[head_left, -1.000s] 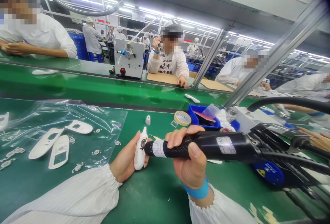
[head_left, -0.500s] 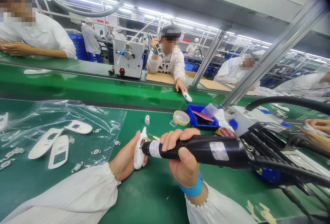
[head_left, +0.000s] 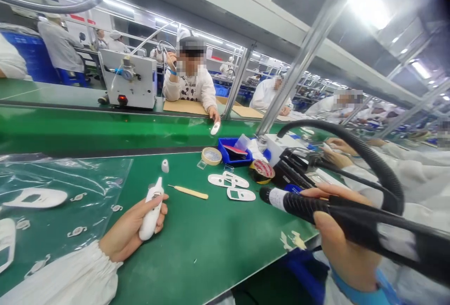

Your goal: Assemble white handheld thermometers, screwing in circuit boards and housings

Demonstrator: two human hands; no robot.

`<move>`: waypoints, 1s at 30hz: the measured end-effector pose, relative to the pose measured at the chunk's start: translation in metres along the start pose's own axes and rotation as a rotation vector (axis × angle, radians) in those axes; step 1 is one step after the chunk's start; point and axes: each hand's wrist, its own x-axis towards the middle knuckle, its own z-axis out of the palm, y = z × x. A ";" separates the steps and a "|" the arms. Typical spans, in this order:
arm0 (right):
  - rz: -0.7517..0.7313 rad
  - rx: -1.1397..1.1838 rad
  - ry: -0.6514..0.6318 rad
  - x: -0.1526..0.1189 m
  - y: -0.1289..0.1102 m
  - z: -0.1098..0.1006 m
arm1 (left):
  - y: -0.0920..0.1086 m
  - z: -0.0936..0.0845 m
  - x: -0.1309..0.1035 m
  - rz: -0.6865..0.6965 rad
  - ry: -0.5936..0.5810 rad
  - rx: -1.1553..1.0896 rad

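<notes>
My left hand (head_left: 135, 230) is closed around a white thermometer-shaped housing (head_left: 151, 218), its narrow tip pointing up and the thumb across its upper part. My right hand (head_left: 341, 230) grips a black electric screwdriver (head_left: 355, 223), whose tip points left over the green mat, apart from the housing. A small white cap (head_left: 165, 166) stands just beyond the housing. Between the hands lie a yellow-handled pick (head_left: 191, 192) and several white cover plates (head_left: 241, 195).
Clear plastic with a white cover (head_left: 38, 198) and small clips (head_left: 77, 231) lies left. Beyond the pick are a tape roll (head_left: 211, 156), a blue bin (head_left: 235, 159) and a black-yellow tape roll (head_left: 261, 172). Across the green belt (head_left: 70, 129), a person's hand (head_left: 213, 114) touches a white part.
The view has turned right. My right hand has drawn the screwdriver away from the housing to the right. My left thumb now lies over the housing, and the cover plates have come into view.
</notes>
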 end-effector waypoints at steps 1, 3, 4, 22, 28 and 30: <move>0.006 -0.074 -0.028 -0.004 0.008 -0.007 | 0.001 0.000 0.000 0.005 0.010 0.007; 0.025 -0.158 -0.116 -0.012 0.022 -0.014 | 0.002 0.001 -0.001 0.018 0.032 0.019; 0.017 -0.177 -0.162 -0.017 0.030 -0.015 | 0.004 0.000 -0.001 0.022 0.043 0.024; -0.574 -0.334 -0.692 0.000 0.142 0.003 | 0.056 -0.057 -0.023 0.404 0.386 0.120; -0.453 0.064 -0.602 -0.003 0.008 0.096 | 0.036 -0.041 -0.016 0.312 0.206 0.007; -0.442 0.168 -0.731 -0.011 -0.030 0.146 | 0.028 -0.036 -0.016 0.243 0.151 0.001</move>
